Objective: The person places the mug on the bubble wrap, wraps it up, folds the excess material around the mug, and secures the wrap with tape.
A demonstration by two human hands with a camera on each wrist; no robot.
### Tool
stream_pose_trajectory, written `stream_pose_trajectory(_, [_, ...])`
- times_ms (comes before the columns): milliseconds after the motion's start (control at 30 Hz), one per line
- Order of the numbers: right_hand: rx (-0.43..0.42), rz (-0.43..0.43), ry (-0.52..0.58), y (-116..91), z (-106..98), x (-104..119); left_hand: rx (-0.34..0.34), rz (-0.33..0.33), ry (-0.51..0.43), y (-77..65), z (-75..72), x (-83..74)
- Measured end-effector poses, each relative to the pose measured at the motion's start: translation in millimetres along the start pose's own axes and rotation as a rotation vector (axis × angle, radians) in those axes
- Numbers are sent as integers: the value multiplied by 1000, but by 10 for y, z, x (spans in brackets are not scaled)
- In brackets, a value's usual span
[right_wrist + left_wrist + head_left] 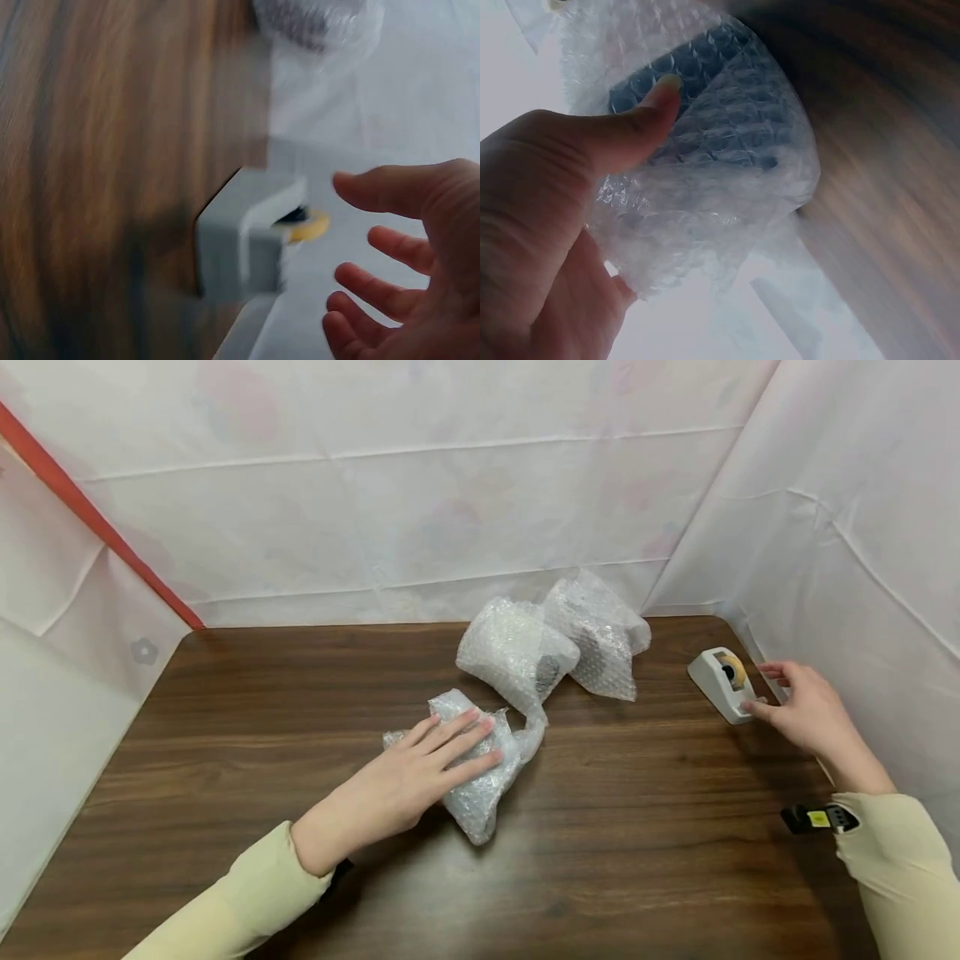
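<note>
In the head view, my left hand lies over a bubble-wrapped package, fingers spread across its top. The left wrist view shows the thumb against one side of the package, with the other fingers around the far side. Through the clear wrap shows a dark flat-sided thing, its kind unclear. A loose twist of wrap trails from the package. My right hand is beside a white tape dispenser with a yellowish roll. Its fingers are spread apart around air in the right wrist view.
Two more bubble-wrapped bundles sit near the back edge of the brown wooden table. Pale cloth sheets hang behind and at the sides. A dark wrist device is at the right sleeve.
</note>
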State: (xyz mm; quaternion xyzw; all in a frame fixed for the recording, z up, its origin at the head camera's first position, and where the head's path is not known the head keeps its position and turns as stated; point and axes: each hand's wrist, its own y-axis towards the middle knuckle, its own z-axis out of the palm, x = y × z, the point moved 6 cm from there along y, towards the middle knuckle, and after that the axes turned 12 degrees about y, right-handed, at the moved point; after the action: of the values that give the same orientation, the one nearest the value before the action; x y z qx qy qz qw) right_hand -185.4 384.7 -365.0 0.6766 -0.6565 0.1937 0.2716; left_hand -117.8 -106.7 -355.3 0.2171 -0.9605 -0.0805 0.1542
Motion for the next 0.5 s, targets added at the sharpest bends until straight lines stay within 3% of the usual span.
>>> stream_pose_trajectory(200, [92,105,37,62,99,-262,49,3,4,-34,54,20])
stream_pose_trajectory(500, [86,113,270,158,164,-475,18,3,2,-54,45,30])
